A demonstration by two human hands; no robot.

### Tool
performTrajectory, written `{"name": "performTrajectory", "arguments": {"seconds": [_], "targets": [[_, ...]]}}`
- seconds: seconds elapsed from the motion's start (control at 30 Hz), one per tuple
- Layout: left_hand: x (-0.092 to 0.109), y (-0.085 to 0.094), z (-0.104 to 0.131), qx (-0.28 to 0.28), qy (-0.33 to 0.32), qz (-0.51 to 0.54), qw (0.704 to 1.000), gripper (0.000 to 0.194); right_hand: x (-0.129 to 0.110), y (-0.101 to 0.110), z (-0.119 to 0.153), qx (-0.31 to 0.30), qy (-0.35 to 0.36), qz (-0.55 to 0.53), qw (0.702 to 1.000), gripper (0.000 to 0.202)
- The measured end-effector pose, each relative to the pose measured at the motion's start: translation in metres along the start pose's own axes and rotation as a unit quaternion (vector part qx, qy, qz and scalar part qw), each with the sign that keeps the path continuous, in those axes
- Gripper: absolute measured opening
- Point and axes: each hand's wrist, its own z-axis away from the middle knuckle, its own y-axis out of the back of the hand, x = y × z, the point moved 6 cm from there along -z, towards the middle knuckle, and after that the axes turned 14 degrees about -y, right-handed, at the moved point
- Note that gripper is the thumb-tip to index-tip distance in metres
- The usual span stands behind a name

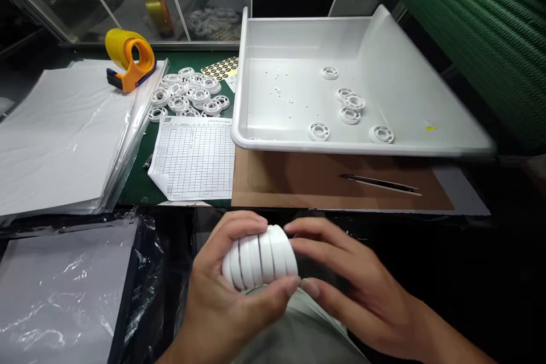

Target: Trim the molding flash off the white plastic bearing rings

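Note:
A stack of several white plastic rings (261, 259) lies sideways in my left hand (232, 290), which is closed around it with the thumb below and fingers over the top. Thin dark gaps show between some of the rings. My right hand (362, 278) is at the right end of the stack, its fingers apart and the fingertips close to the last ring. Whether those fingertips touch it I cannot tell. Similar white rings (198, 95) lie heaped on the green table, and several more rings (354, 102) sit in the white tray (298, 147).
An orange tape dispenser (139, 65) stands on a stack of white sheets (63, 131) at left. A printed form (194, 159), a sticker sheet (220, 68) and black tweezers (379, 183) on brown board (277, 182) lie around the tray. Green ribbed rolls (482, 28) rise at right.

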Motion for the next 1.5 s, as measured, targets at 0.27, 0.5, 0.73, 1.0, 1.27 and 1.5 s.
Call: {"name": "performTrajectory", "arguments": {"seconds": [0.27,0.5,0.73,1.0,1.27,1.5], "targets": [[-0.013,-0.008,0.003,-0.119,0.01,-0.152,0.981,0.052,0.029,-0.041,-0.013,-0.043,-0.156,-0.238,0.958,0.025],[-0.017,-0.002,0.032,-0.211,0.111,-0.033,0.971,0.068,0.064,-0.059,-0.007,-0.024,-0.239,-0.372,0.897,0.05],[-0.012,0.001,0.03,-0.153,0.047,-0.008,0.987,0.068,0.067,-0.08,-0.004,-0.06,-0.282,-0.478,0.83,0.054],[0.004,-0.01,0.002,-0.043,-0.086,0.065,0.993,0.02,0.056,-0.112,0.0,-0.117,-0.304,-0.583,0.745,0.061],[-0.008,-0.011,0.004,-0.076,-0.021,0.188,0.979,0.032,0.052,-0.12,-0.001,-0.136,-0.308,-0.625,0.704,0.065],[-0.023,-0.016,0.006,-0.003,-0.026,0.262,0.965,0.062,0.042,-0.121,-0.005,-0.154,-0.299,-0.628,0.702,0.068]]}}
